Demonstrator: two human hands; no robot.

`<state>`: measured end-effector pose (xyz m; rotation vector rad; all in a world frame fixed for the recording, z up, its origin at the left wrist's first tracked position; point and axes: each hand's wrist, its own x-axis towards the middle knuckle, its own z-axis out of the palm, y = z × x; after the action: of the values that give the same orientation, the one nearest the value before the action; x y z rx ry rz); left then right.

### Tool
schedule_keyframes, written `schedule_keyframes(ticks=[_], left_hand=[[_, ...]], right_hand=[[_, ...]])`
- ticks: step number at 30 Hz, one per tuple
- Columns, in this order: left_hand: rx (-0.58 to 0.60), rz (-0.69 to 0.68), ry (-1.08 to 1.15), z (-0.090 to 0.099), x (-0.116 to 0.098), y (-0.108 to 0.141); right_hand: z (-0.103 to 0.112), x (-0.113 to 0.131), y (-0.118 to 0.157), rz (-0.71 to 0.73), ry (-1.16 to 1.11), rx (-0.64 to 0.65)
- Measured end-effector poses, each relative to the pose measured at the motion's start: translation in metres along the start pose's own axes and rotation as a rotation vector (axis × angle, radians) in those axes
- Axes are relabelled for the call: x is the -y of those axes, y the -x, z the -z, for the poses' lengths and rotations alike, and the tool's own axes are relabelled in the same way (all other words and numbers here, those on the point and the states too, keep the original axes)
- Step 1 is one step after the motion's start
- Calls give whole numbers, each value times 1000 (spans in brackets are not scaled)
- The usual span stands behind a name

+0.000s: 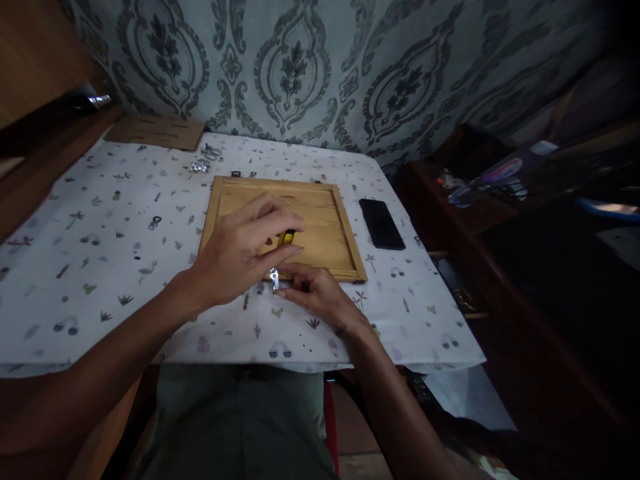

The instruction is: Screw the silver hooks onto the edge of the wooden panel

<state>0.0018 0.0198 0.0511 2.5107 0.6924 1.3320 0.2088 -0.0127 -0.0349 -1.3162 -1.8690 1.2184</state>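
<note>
A wooden board with a raised rim lies on the patterned tablecloth in front of me. My left hand is over its front left part, thumb and fingers closed round a small yellow and black tool. Close below the left thumb, a shiny metal clip stands at the board's front edge. My right hand pinches this clip between thumb and fingers, with the wrist resting near the table's front. The lower end of the tool is partly hidden by the left thumb.
A black phone lies right of the board. More metal clips and a piece of brown cardboard are at the back left. A patterned curtain hangs behind the table. Dark furniture stands to the right.
</note>
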Motion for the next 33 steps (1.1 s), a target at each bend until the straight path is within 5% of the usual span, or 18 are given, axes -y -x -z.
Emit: schedule_keyframes(ticks=[13, 26, 33], left_hand=[[110, 11, -13, 9, 1, -6], [-1, 14, 32, 2, 4, -1], [98, 67, -2, 8, 4, -4]], right_hand=[[0, 1, 0, -8, 9, 0], [0, 0, 1, -15, 28, 6], [0, 0, 1, 5, 29, -4]])
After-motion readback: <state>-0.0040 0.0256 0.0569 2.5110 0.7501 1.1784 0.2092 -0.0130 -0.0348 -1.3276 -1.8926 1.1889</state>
